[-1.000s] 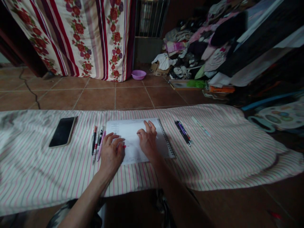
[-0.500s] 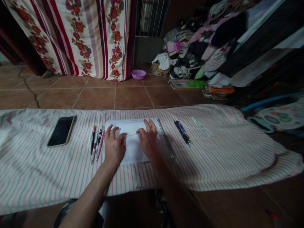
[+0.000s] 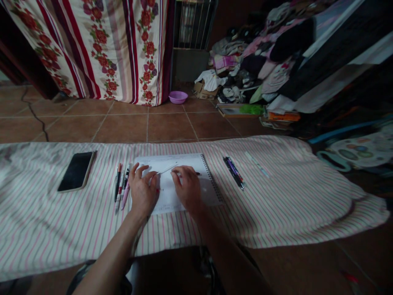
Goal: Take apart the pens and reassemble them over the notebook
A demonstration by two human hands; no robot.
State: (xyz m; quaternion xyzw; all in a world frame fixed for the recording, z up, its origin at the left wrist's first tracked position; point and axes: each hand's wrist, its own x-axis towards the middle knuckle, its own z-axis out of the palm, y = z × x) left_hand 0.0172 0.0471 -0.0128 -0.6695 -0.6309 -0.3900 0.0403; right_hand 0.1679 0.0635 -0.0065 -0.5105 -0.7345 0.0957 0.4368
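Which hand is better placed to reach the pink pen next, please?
Probably the left hand: it is beside the pink pen, whereas the right hand is farther off, over the spiral notebook.

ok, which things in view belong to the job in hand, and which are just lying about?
Job:
- spiral notebook
- thin pale stick, pinched by left hand
- probably left-side pens and right-side pens, though lying loose

Lying about, apparently:
- phone
- purple bowl
- clothes pile

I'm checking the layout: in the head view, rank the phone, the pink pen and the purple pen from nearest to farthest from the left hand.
1. Pink pen: just left of the left hand.
2. Phone: farther out on the left.
3. Purple pen: on the right, beyond the notebook.
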